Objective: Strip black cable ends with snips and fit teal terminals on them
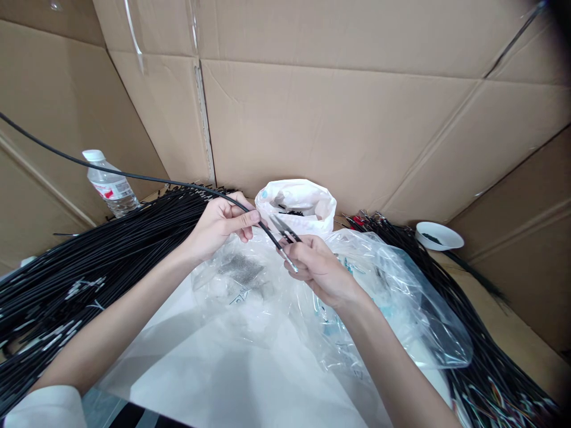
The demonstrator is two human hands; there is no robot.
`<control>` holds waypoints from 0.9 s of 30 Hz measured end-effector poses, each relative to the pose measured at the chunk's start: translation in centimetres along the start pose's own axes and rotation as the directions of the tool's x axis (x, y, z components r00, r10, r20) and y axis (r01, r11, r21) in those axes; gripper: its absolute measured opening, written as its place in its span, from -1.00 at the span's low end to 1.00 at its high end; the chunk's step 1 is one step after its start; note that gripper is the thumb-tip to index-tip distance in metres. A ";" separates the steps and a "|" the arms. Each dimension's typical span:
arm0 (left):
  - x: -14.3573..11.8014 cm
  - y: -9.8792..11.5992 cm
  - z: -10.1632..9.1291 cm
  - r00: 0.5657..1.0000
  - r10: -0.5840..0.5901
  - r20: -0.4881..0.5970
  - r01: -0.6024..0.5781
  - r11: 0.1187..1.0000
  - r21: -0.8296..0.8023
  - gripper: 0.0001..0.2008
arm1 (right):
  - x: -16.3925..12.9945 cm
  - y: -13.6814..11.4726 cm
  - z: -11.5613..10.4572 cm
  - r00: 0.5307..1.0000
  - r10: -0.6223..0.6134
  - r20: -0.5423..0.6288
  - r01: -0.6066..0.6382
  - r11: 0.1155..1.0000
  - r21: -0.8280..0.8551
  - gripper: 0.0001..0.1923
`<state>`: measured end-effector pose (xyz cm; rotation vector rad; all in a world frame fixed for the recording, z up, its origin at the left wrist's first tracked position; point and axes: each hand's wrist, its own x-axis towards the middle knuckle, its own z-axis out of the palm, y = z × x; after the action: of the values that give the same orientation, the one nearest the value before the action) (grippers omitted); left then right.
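Observation:
A black cable [147,177] runs in from the left edge, and my left hand [227,219] pinches it between thumb and fingers near its end. Past that hand the cable slopes down to the right, and its stripped, silvery tip lies against the fingers of my right hand [314,264]. My right hand is closed on tweezers [292,233] with dark grips, their metal points facing up and left beside the cable. Whether the right fingers also grip the cable end cannot be made out. Both hands are above clear plastic bags [250,285] on a white surface.
Thick bundles of black cables lie at left [111,249] and right [428,285]. A water bottle [113,187] stands back left. Behind my hands is an open white bag [307,189] with dark bits inside. A white bowl [450,238] sits right. Cardboard walls [312,113] enclose the space.

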<state>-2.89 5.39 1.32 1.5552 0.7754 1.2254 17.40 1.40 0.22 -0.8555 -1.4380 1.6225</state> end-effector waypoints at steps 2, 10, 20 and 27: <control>0.0 0.0 -0.2 1.000 0.003 0.017 -0.002 0.999 -0.051 -0.62 | 0.1 0.1 -0.1 0.991 0.080 0.105 -0.096 0.983 0.159 -0.73; 0.3 0.2 -1.1 0.998 0.008 -0.058 -0.019 0.981 -0.194 -0.62 | -0.5 0.1 -0.1 0.958 -0.243 -0.154 0.237 0.970 -0.056 -0.79; 0.2 0.6 -1.3 0.992 0.064 -0.107 -0.076 0.991 -0.106 -0.64 | -5.8 -4.0 0.9 0.848 -0.516 -0.122 0.176 0.490 -0.854 -0.84; 0.3 0.4 -1.5 0.990 0.118 -0.080 -0.125 0.987 -0.100 -0.67 | -6.3 -4.3 1.8 0.896 -0.430 -0.112 0.011 0.273 -0.962 -0.80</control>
<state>-4.29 5.96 1.86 1.4966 0.6604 1.3975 19.26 -4.79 4.61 -1.3993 -2.1042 0.1303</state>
